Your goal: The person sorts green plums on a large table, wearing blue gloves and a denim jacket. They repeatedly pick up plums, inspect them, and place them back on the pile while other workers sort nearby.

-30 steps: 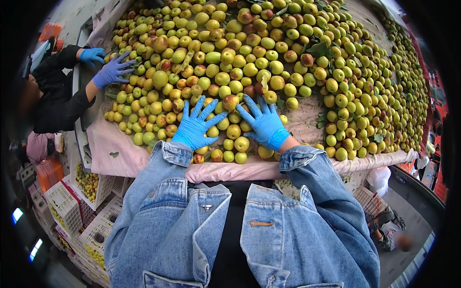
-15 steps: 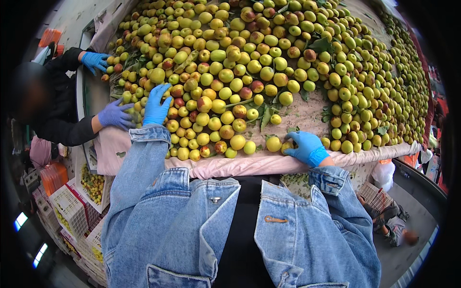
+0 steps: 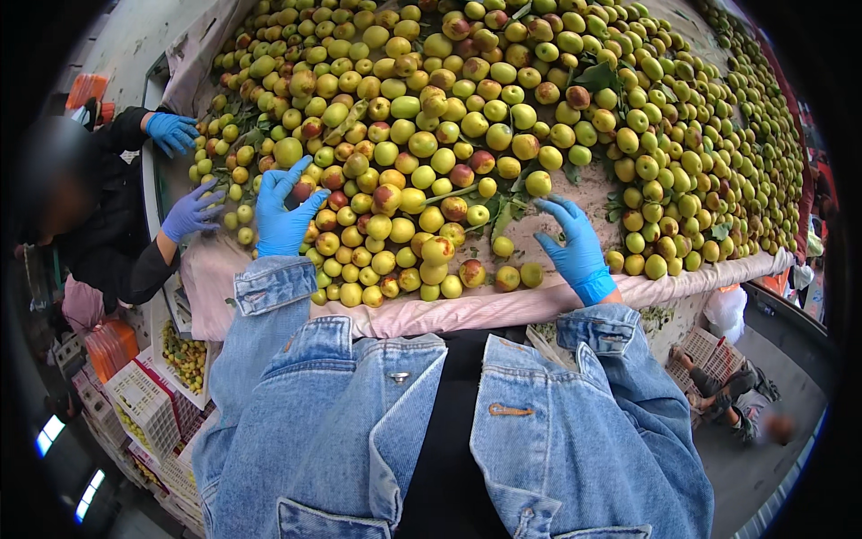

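Jujubes (image 3: 386, 153), green and yellow with reddish-brown patches, lie in a thick spread over a cloth-covered table (image 3: 422, 322). My left hand (image 3: 285, 216), in a blue glove, is over their near left part with thumb and fingers apart. A dark red jujube (image 3: 302, 191) shows between its thumb and forefinger, not visibly gripped. On the right, my other blue-gloved hand, my right hand (image 3: 576, 250), hovers over a bare patch of cloth, fingers spread. Nearest to its fingertips is a yellow-green jujube (image 3: 539, 184); another jujube (image 3: 532, 274) lies beside its wrist.
At the left, a co-worker in black has a blue-gloved hand (image 3: 171, 132) and a purple-gloved hand (image 3: 192, 214) at the fruit's edge. White crates (image 3: 144, 404) stack at lower left. Leaves (image 3: 597, 77) lie among the fruit. Another person (image 3: 750, 404) is by a crate at lower right.
My right hand has lifted off the jujube at the front edge and its fingers have spread. My left hand has shifted slightly left, its thumb and forefinger apart. Several near jujubes have rolled.
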A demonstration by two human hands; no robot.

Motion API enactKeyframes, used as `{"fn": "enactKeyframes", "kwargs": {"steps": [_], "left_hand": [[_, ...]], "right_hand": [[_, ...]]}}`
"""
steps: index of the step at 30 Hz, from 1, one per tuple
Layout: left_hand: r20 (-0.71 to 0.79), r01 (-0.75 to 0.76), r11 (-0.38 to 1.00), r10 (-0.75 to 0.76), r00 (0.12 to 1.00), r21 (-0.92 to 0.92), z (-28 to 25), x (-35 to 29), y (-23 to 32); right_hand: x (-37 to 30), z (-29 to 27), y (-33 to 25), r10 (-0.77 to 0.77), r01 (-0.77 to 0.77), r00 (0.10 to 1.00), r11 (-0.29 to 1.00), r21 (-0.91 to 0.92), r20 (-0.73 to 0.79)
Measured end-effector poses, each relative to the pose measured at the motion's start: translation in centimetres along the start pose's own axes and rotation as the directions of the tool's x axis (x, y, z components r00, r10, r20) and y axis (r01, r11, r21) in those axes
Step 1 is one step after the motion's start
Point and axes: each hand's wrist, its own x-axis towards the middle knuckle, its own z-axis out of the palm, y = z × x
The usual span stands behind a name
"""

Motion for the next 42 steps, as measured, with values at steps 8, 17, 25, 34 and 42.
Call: {"fn": "enactKeyframes", "kwargs": {"steps": [8,17,25,34,42], "left_hand": [[0.112,0.240,0.895,-0.213,0.971,-0.375,2.9,0.2,1.5],[0.453,-0.444,0.896,0.404,0.795,-0.020,10.9,-0.6,7.9],[0.172,-0.434,0.794,0.400,0.900,0.425,6.6,6.0,2.1],[0.619,-0.727,0.673,0.514,0.594,0.138,11.8,-0.8,8.1],[0.590,-0.523,0.727,0.201,0.782,0.446,3.9,3.9,-0.4]], "right_hand": [[3.3,8.0,-2.1,0.080,-0.059,0.994,0.964,-0.258,0.070],[-1.1,2.0,-5.3,-0.171,0.156,0.887,0.985,0.070,0.428],[-3.0,2.7,-2.1,0.145,-0.202,0.765,0.979,0.020,0.627],[-0.8,2.8,-2.1,0.021,-0.136,0.967,0.883,0.449,0.253],[4.9,-3.3,5.2,0.179,-0.250,0.899,0.959,-0.132,-0.400]]}}
